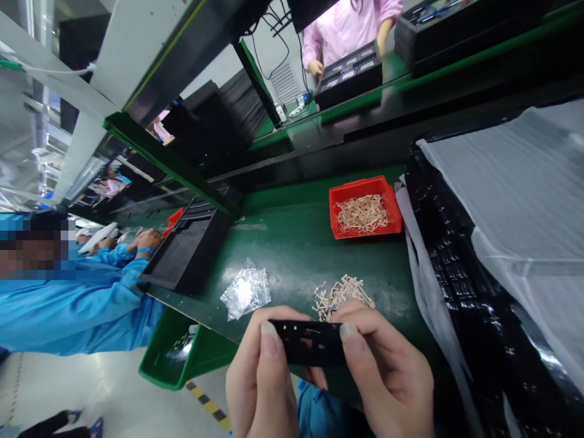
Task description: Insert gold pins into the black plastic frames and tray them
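Between my two hands is a small black rectangular plate (310, 344) with tiny gold dots and small openings. My left hand (262, 371) pinches its left end, thumb on the face. The other end is gripped by my right hand (383, 365), thumb likewise on the face. Just beyond my fingers lies a loose pile of small pale metal-like strips (344, 295), partly hidden by my right hand. A crumpled clear plastic bag (247, 292) rests on the green table left of the pile. Farther back, a red bin (365, 232) holds many similar strips (362, 214).
Black trays (182, 249) stand at the left, near a co-worker in a blue sleeve (91, 310). A green bin (159, 371) hangs below the table edge. Black trays covered with whitish sheeting (515, 188) fill the right. Across the bench, a person in pink (342, 30) handles a black tray (351, 85).
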`<state>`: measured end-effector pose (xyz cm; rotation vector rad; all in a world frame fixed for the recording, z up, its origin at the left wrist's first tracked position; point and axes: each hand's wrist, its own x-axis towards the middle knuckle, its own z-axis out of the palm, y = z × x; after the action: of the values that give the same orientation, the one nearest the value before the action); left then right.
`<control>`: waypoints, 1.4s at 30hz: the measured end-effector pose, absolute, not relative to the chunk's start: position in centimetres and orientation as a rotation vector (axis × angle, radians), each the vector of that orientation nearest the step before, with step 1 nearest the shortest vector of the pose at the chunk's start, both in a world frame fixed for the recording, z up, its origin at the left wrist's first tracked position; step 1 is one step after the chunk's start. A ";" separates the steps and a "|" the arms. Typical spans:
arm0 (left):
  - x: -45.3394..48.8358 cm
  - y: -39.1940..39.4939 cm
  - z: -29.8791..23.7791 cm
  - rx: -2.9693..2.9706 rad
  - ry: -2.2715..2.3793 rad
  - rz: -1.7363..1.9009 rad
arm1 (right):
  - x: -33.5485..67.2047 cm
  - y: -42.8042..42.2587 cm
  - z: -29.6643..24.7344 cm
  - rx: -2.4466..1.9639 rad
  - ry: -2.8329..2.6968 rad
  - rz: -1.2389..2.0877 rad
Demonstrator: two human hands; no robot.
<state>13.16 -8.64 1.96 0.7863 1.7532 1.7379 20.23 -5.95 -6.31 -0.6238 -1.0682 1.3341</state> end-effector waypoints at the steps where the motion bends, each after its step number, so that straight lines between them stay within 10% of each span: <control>1: 13.0 -8.7 1.8 0.789 1.762 1.734 | 20.2 -5.9 -6.3 -0.613 -1.080 1.341; 42: 9.1 -8.2 0.5 1.335 2.090 1.371 | 19.8 -5.9 -5.3 -0.594 -1.240 1.162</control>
<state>9.15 -8.19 0.48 1.3353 2.0900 1.3714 19.78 -5.91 -5.34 -0.5940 -1.2402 1.1620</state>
